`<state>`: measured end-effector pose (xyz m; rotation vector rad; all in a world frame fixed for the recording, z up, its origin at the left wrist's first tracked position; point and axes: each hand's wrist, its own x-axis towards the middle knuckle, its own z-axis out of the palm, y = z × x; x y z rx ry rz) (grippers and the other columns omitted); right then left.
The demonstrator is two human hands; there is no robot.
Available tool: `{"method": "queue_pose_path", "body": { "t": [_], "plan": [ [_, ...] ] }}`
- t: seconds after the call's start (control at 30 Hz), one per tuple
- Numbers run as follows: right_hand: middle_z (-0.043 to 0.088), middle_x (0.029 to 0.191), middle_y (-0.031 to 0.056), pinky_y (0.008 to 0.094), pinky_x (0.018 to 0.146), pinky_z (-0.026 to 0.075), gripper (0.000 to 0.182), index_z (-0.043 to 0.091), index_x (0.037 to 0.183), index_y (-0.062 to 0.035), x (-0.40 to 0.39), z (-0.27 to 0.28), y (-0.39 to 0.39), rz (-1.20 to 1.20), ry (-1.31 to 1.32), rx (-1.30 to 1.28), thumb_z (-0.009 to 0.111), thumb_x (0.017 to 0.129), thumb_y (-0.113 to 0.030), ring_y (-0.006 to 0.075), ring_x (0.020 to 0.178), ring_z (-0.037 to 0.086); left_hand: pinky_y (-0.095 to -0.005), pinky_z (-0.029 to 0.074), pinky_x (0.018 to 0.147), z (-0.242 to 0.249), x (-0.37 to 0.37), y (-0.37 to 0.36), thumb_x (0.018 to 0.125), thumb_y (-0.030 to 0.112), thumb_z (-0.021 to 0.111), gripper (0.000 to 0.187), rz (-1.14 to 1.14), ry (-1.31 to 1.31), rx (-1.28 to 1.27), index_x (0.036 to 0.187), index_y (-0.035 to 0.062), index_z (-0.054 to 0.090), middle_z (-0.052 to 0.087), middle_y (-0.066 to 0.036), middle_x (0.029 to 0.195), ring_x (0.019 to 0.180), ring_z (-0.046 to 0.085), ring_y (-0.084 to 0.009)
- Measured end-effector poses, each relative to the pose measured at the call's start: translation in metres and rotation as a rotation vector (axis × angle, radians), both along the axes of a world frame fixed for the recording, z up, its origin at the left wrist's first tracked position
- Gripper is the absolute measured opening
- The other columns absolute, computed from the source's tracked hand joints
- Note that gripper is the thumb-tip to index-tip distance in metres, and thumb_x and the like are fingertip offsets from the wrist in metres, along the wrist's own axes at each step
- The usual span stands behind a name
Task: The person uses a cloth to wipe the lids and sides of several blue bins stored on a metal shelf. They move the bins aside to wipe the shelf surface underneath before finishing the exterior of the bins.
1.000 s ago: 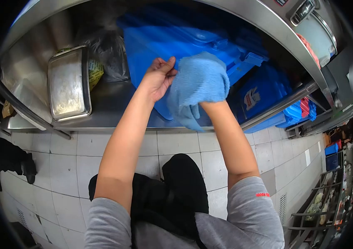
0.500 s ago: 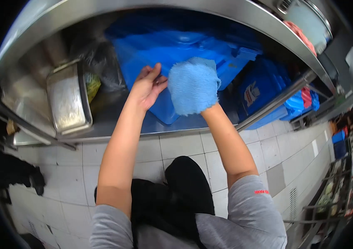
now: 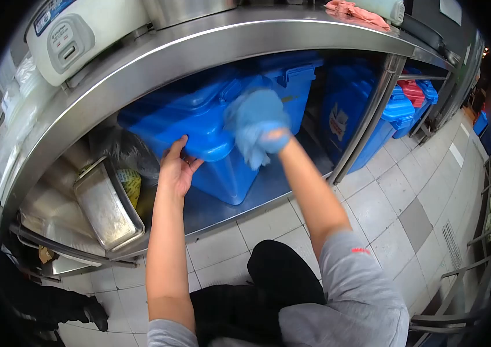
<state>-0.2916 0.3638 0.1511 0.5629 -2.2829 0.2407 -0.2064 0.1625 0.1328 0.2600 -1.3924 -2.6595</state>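
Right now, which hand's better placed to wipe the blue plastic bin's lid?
Right, I'd say: the right hand already has the fuzzy light-blue cloth at the lid. The left hand, without a cloth, is at the lid's edge, probably better for steadying.

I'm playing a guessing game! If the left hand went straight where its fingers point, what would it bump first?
Most likely the lid of the big blue bin, right beyond the left hand's fingertips. They may even be touching it; the depth is unclear.
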Motion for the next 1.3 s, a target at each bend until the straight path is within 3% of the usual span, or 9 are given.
{"method": "queue_pose_path", "body": {
  "t": [0.23,0.43,0.67,0.77,0.83,0.9,0.97,1.13,1.3],
  "plan": [
    [0.063,0.082,0.0193,0.0423,0.074,0.046,0.018,0.066,0.066,-0.0092,0.009,0.02,-0.012,-0.008,-0.234,-0.309,0.058,0.066,-0.025,0.0337,0.082,0.06,-0.0397,0.056,0.072,0.006,0.0,0.004,0.084,0.01,0.059,0.026,-0.01,0.024,0.058,0.107,0.0011,0.05,0.056,-0.012,0.106,0.09,0.059,-0.0231],
    [0.065,0.087,0.0135,0.037,0.07,0.049,0.023,0.067,0.085,-0.0084,-0.071,0.028,0.055,-0.007,-0.236,0.289,0.058,0.072,-0.025,0.0306,0.078,0.061,-0.0438,0.048,0.088,0.008,0.005,0.007,0.085,0.01,0.058,0.036,-0.02,-0.024,0.05,0.119,0.0041,0.045,0.05,-0.012,0.12,0.109,0.051,-0.0257],
    [0.059,0.083,0.0026,0.0323,0.071,0.046,0.013,0.06,0.086,-0.0132,-0.053,-0.01,0.101,0.277,-0.734,-1.631,0.052,0.082,-0.023,0.016,0.076,0.055,-0.0439,0.041,0.096,-0.004,0.02,-0.047,0.088,0.019,0.052,0.041,-0.097,0.012,0.043,0.124,0.0014,0.041,0.047,-0.013,0.125,0.111,0.049,-0.0277],
    [0.06,0.089,0.0049,0.0324,0.075,0.047,0.015,0.059,0.092,-0.01,-0.04,-0.016,0.096,0.933,-0.767,-2.01,0.053,0.084,-0.02,0.0184,0.083,0.057,-0.0424,0.045,0.091,-0.007,0.019,-0.09,0.092,0.032,0.047,0.043,-0.068,-0.042,-0.003,0.123,0.0021,0.044,0.054,-0.014,0.119,0.105,0.054,-0.0277],
    [0.061,0.096,0.0081,0.0346,0.078,0.048,0.021,0.058,0.102,-0.0076,-0.028,-0.017,0.078,1.456,-0.807,-1.516,0.053,0.086,-0.022,0.0215,0.088,0.057,-0.0418,0.045,0.092,0.008,0.023,-0.105,0.092,0.034,0.043,0.045,0.036,-0.204,-0.115,0.122,0.0005,0.046,0.055,-0.015,0.118,0.104,0.055,-0.0291],
    [0.058,0.11,0.0131,0.0355,0.086,0.046,0.031,0.05,0.115,-0.0011,0.009,-0.019,0.03,1.365,-0.879,-1.617,0.051,0.087,-0.015,0.0254,0.101,0.056,-0.0407,0.048,0.088,0.008,0.02,-0.136,0.092,0.035,0.042,0.044,0.032,-0.235,-0.169,0.119,0.0012,0.049,0.057,-0.015,0.115,0.1,0.057,-0.0283],
    [0.052,0.121,0.018,0.0383,0.101,0.033,0.042,0.047,0.123,-0.0032,0.033,-0.022,-0.008,0.733,-0.169,-0.284,0.05,0.087,-0.024,0.0302,0.115,0.047,-0.04,0.049,0.085,0.006,0.018,-0.169,0.092,0.036,0.042,0.043,0.029,-0.229,-0.247,0.117,0.0023,0.051,0.059,-0.014,0.111,0.097,0.059,-0.0271],
    [0.055,0.117,0.017,0.0379,0.096,0.038,0.039,0.055,0.115,-0.0046,0.021,0.035,-0.054,0.394,-0.92,-0.088,0.05,0.083,-0.026,0.0328,0.113,0.049,-0.0384,0.049,0.084,0.003,0.018,-0.221,0.092,0.036,0.041,0.041,0.09,-0.258,-0.506,0.118,0.0055,0.052,0.059,-0.013,0.11,0.096,0.059,-0.0239],
    [0.058,0.112,0.016,0.038,0.092,0.04,0.037,0.057,0.11,-0.0041,-0.085,0.032,-0.104,0.443,-0.633,-0.094,0.049,0.082,-0.027,0.0319,0.107,0.052,-0.0351,0.039,0.094,0.016,0.043,-0.193,0.093,0.034,0.041,0.041,0.383,-0.292,-0.754,0.124,0.008,0.049,0.053,-0.011,0.12,0.109,0.051,-0.0208]
  ]
}}
